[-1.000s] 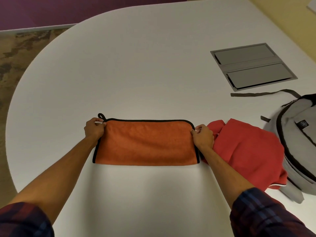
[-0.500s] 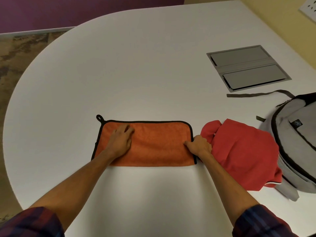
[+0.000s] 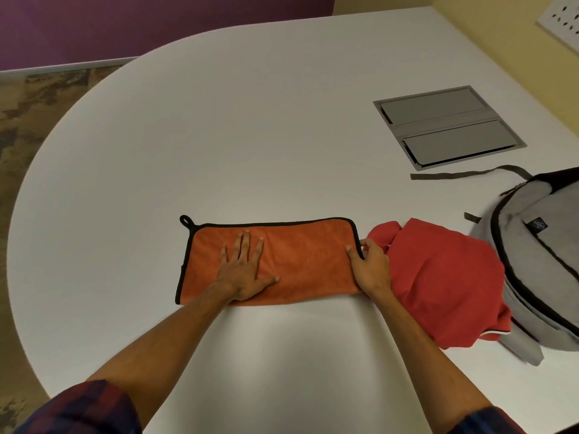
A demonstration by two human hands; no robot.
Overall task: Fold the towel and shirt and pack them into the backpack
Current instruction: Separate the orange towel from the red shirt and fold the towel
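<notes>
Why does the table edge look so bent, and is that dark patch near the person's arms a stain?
In the head view, the wide-angle lens bows the white table rim; the grey patch between the forearms looks like a soft shadow, not a stain. The orange towel under the left hand and right hand is fairly sharp; the backpack strap at the lower right is smeared.

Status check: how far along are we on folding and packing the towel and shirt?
Early. Done: the orange towel lies folded into a long strip on the table. In hand: the left hand presses flat on it while the right hand pinches its right edge, likely for the next fold. Left: the red shirt lies bunched and unfolded beside the grey backpack; nothing is packed.
</notes>
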